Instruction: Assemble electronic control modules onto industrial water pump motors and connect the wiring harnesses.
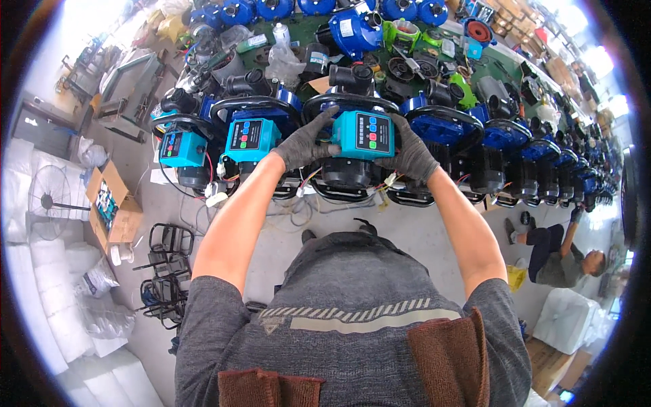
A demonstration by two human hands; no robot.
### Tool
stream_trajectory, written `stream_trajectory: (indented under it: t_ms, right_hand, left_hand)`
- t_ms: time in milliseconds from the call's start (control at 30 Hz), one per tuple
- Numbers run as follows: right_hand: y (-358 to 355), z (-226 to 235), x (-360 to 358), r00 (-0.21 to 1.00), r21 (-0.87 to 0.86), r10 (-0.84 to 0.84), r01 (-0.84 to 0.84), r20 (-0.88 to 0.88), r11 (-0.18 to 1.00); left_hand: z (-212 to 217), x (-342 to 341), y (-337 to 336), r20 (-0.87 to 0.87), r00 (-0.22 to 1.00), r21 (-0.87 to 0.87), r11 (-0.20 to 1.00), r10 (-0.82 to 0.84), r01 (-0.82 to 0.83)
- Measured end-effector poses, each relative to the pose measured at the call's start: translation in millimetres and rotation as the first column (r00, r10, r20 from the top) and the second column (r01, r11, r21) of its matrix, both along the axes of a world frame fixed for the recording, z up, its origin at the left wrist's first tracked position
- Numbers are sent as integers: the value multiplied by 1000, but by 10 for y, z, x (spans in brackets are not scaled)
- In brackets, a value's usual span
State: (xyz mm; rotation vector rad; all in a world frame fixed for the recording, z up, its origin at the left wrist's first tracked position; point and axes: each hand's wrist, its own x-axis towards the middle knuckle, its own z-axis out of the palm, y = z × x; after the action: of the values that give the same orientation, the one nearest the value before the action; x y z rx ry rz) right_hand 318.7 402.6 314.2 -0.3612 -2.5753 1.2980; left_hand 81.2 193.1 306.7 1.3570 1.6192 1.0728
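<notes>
A teal control box (348, 136) with a dark button panel sits on a black-cased motor (346, 173) of a pump with a curved black carrying handle. My gloved left hand (305, 141) presses on its left side, fingers bent around the edge. Against the right side lies my gloved right hand (411, 150), fingers curled along the panel edge. To the left, a second teal control box (249, 140) stands on the neighbouring pump, and a third teal box (183, 148) is farther left. Loose wires with a white connector (391, 179) hang near the motor.
Blue pumps (505, 136) continue in a row to the right. Behind lies a green workbench (380, 61) crowded with parts. Black metal frames (166, 264) and an open cardboard box (125, 214) are on the floor at left. Another person (563, 261) crouches at right.
</notes>
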Motion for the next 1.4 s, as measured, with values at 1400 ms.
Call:
stream_trajectory:
  t_ms: [1400]
  right_hand:
    - [-267,485,-821,836,626,-35,-383,548,679]
  left_hand:
    - [-1495,654,-338,-6,839,62,837,545,-543]
